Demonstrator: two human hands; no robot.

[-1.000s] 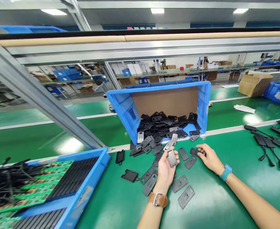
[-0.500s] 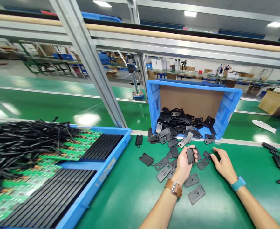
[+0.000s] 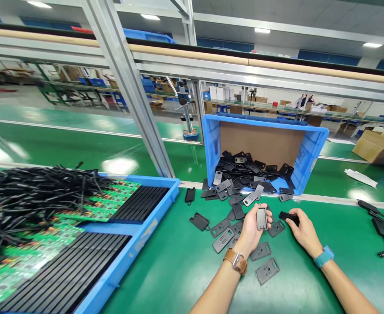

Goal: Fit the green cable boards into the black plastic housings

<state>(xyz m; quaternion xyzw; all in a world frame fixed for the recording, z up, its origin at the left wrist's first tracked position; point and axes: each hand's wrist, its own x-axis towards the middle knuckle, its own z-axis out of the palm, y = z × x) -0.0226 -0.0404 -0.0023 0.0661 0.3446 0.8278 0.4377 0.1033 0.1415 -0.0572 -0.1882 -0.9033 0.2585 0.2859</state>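
Note:
My left hand (image 3: 252,226), with a brown watch strap at the wrist, is closed round a small black plastic case half (image 3: 262,218), its hollow side facing up. To the right, my right hand (image 3: 304,231) pinches a flat black plastic cover (image 3: 289,216) between thumb and fingers, tilted just above the table. Loose plastic covers lie around both hands, among them one with a slot (image 3: 267,271) nearest me and another (image 3: 223,240) left of my left wrist. Two more case halves rest farther left, one of them (image 3: 199,221) with a small loop.
A blue crate (image 3: 312,163) tipped on its side spills black covers onto the green table (image 3: 159,270). At left, a blue tray (image 3: 152,218) holds circuit boards, black cables (image 3: 41,192) and black strips. A metal post (image 3: 133,91) rises behind it. Cabled black parts (image 3: 383,229) lie far right.
My right hand has picked up a black cover from the table and turned it up on edge. My left hand has tilted the case half, so its inside catches more light. The view has shifted slightly.

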